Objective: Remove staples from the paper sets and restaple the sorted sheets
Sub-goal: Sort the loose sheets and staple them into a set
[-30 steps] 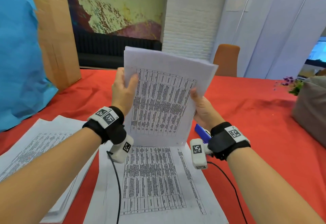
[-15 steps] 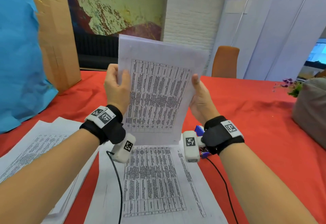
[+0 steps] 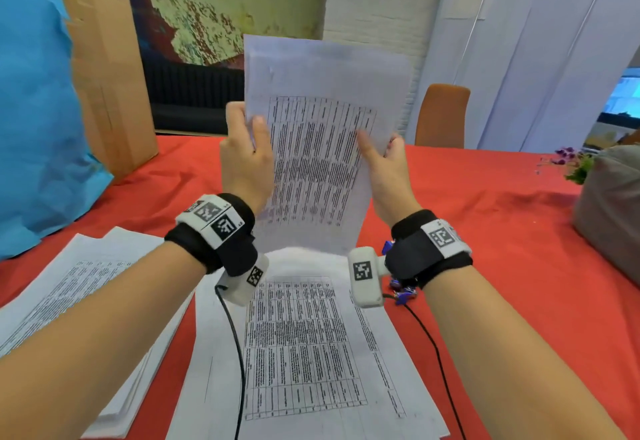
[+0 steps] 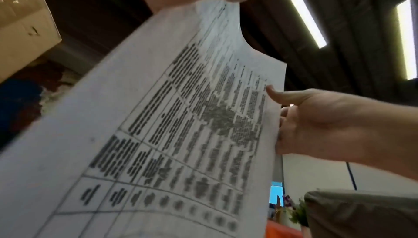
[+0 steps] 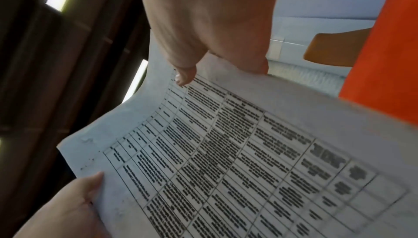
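Observation:
A set of printed table sheets [image 3: 322, 148] stands almost upright above the red table [image 3: 502, 217]. My left hand [image 3: 246, 152] grips its left edge, thumb on the front and fingers behind. My right hand [image 3: 384, 162] pinches the right edge, its thumb blurred on the printed face. The left wrist view shows the sheets [image 4: 169, 134] with the right hand [image 4: 316, 122] at their edge. In the right wrist view the sheets [image 5: 226, 152] curve between my right thumb [image 5: 185, 75] and my left hand [image 5: 74, 202]. A blue stapler [image 3: 401, 295] peeks out behind my right wrist.
More printed sheets [image 3: 304, 346] lie flat under my hands and a thicker stack [image 3: 69, 294] lies at the left. A cardboard box [image 3: 104, 58] and blue wrapping [image 3: 34, 110] stand at the far left. A grey bag [image 3: 609, 211] and flowers [image 3: 571, 162] sit at the right, an orange chair [image 3: 440, 117] behind.
Both hands have lifted the paper set higher and stood it more upright. My right thumb has slid further onto the printed face.

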Tool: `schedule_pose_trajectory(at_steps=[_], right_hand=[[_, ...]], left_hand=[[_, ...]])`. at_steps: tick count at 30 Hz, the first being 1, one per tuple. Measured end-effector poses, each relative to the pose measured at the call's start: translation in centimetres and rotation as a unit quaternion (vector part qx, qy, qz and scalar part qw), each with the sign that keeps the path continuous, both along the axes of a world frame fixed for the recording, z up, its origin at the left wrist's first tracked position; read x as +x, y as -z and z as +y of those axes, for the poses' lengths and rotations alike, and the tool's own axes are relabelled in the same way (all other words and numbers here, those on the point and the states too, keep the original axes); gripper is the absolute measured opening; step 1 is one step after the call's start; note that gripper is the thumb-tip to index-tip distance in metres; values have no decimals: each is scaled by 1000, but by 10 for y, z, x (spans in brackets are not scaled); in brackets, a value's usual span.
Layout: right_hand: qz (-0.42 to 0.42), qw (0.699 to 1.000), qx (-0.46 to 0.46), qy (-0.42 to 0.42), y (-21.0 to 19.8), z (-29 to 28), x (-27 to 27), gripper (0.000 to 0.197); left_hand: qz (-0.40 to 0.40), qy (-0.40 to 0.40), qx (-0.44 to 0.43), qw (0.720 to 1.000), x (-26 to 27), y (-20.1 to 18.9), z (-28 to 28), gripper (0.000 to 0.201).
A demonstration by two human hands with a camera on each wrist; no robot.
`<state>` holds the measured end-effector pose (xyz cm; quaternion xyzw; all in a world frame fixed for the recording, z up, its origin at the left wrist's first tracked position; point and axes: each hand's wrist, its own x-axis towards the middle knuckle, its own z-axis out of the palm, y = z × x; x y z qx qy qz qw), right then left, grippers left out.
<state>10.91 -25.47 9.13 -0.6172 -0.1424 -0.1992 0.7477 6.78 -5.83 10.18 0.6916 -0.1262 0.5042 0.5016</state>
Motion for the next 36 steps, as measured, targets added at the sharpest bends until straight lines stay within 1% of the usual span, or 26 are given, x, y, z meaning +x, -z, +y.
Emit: schedule_pose_trajectory(at_steps=[2, 4, 6, 9, 10, 11, 12, 13, 14, 15, 16, 17, 18, 19, 21, 24, 26, 27, 29, 31, 32, 34, 35, 36], right_hand=[[4, 1000, -28, 14, 3, -5, 5, 47], [19, 999, -38, 33, 18, -13, 8, 48], [47, 998, -25, 33, 31, -17, 9, 53], [63, 997, -4, 34, 36, -13, 8, 73], [71, 997, -3, 29, 35, -12, 8, 76], [68, 998, -9, 10, 34, -9, 7, 68], [60, 998, -23, -6, 33, -7, 7, 48], [54, 998, -34, -24, 31, -6, 6, 30], [52, 997, -40, -30, 30, -4, 7, 25], [50, 998, -37, -32, 29, -3, 7, 34], [49, 998, -27, -28, 27, -1, 6, 49], [51, 998, -14, -21, 22, 0, 4, 60], [52, 999, -3, -13, 16, 1, 2, 65], [48, 999, 3, -10, 8, 1, 0, 64], [31, 999, -7, -16, -7, -2, -2, 53], [22, 998, -42, -29, -13, -6, -8, 52], [37, 998, -53, -13, 1, -8, -11, 58], [45, 998, -44, -13, 8, -7, -14, 64], [49, 998, -35, -24, 20, -6, -17, 77], [39, 998, -35, -27, 23, -4, -16, 81], [33, 999, -32, -28, 21, -3, -14, 79], [20, 999, -20, -16, 12, -2, -15, 67], [12, 1000, -25, 6, 8, -3, -13, 61], [1, 999, -42, 29, 2, -4, -14, 58]], left_hand=[[35, 7, -19, 999, 2, 1, 2, 3], [70, -3, -33, 997, 5, 12, 7, 6], [106, -12, -40, 993, 10, 27, 11, 16], [162, -18, -30, 986, 19, 47, 15, 30], [174, -11, -21, 984, 21, 51, 14, 35], [180, -1, -7, 984, 21, 52, 12, 40], [178, 5, 6, 984, 21, 53, 9, 42], [162, 6, 9, 987, 20, 53, 7, 39], [136, 5, 1, 991, 19, 50, 4, 30], [111, 6, -9, 994, 19, 47, 2, 20], [91, 10, -18, 996, 17, 41, -1, 13], [78, 16, -25, 997, 16, 34, -3, 9], [69, 24, -31, 997, 13, 25, -4, 8], [62, 31, -38, 997, 10, 15, -6, 9], [57, 43, -39, 997, 5, 0, -7, 10], [58, 58, -24, 996, -2, 1, -3, 9], [67, 29, -38, 997, -3, 16, 2, 7], [84, 15, -47, 995, -2, 25, 4, 8], [130, 9, -49, 990, 1, 35, 5, 17], [148, 7, -38, 988, 3, 35, 3, 24], [142, -5, -28, 989, 3, 31, 1, 26], [105, -43, 10, 993, 4, 22, 1, 31], [84, -48, 28, 995, 4, 18, 3, 33], [65, -32, 36, 997, 4, 14, 4, 35]])
